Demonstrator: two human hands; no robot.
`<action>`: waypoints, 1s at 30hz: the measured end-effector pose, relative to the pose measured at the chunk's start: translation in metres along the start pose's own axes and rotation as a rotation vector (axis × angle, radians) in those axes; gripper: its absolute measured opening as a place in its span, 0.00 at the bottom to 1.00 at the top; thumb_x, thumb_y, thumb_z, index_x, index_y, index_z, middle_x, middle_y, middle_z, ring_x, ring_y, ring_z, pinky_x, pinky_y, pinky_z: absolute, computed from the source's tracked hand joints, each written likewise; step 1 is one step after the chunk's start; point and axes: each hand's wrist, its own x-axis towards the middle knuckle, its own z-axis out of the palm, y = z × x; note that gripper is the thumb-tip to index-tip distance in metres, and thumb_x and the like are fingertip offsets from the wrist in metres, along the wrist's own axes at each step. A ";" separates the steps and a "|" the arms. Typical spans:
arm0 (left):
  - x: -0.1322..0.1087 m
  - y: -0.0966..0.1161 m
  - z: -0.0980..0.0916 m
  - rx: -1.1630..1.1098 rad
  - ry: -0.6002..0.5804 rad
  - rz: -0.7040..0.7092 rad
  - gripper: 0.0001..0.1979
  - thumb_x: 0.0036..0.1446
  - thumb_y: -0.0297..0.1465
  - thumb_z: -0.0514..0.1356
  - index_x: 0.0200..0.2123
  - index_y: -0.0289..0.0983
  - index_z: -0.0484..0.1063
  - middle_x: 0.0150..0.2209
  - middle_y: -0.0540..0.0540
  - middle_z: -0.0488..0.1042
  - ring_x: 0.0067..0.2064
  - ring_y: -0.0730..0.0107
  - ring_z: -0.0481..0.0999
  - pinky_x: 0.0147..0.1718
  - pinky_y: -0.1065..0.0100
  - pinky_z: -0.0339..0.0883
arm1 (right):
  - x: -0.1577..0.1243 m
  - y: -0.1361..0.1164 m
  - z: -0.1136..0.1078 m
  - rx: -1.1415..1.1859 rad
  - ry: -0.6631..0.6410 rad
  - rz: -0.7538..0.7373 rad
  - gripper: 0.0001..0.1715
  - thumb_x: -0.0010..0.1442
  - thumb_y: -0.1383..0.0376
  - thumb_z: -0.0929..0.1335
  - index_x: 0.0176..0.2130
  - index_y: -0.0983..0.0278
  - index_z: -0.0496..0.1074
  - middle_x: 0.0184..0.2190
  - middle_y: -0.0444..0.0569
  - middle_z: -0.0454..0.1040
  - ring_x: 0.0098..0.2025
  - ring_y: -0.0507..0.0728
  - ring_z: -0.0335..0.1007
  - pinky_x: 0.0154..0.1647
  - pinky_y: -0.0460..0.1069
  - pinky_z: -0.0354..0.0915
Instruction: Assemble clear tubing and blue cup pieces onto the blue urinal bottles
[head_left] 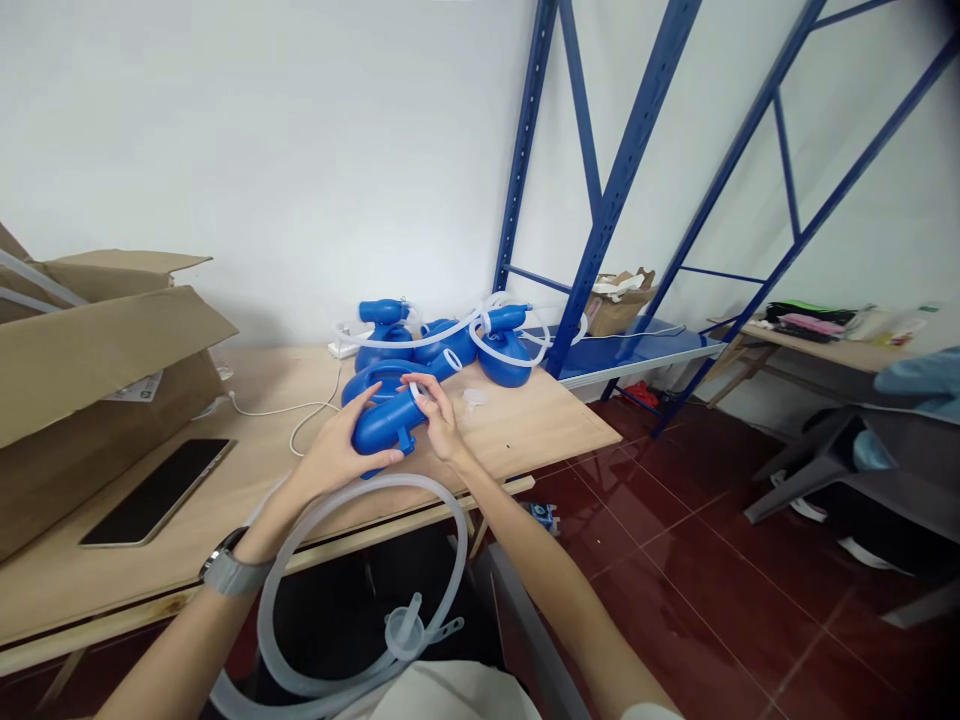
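Above table (525,420), blue bulb (382,422) held crosswise, neck pointing right

The nearest plastic vessel (386,425) is showing bright blue, matching the pile of vessels (450,345) behind. The looped tubing (375,481) is looking milky, translucent white. The phone (157,490) is shining black against the pale wooden tabletop (525,420); the cardboard box (97,370) is showing tan. Dark red floor tiles (675,560) are gleaming beneath blue racking (600,230).

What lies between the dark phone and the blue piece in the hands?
A thin white cable loops over the bare table between the phone and the blue piece, seen in the head view.
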 end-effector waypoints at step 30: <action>0.009 -0.034 -0.003 -0.839 -0.565 -0.656 0.23 0.41 0.46 0.78 0.27 0.35 0.76 0.28 0.44 0.78 0.21 0.81 0.55 0.20 0.71 0.51 | 0.017 0.020 -0.030 -0.048 -0.035 0.061 0.22 0.53 0.53 0.78 0.44 0.59 0.75 0.41 0.46 0.78 0.46 0.58 0.76 0.56 0.54 0.71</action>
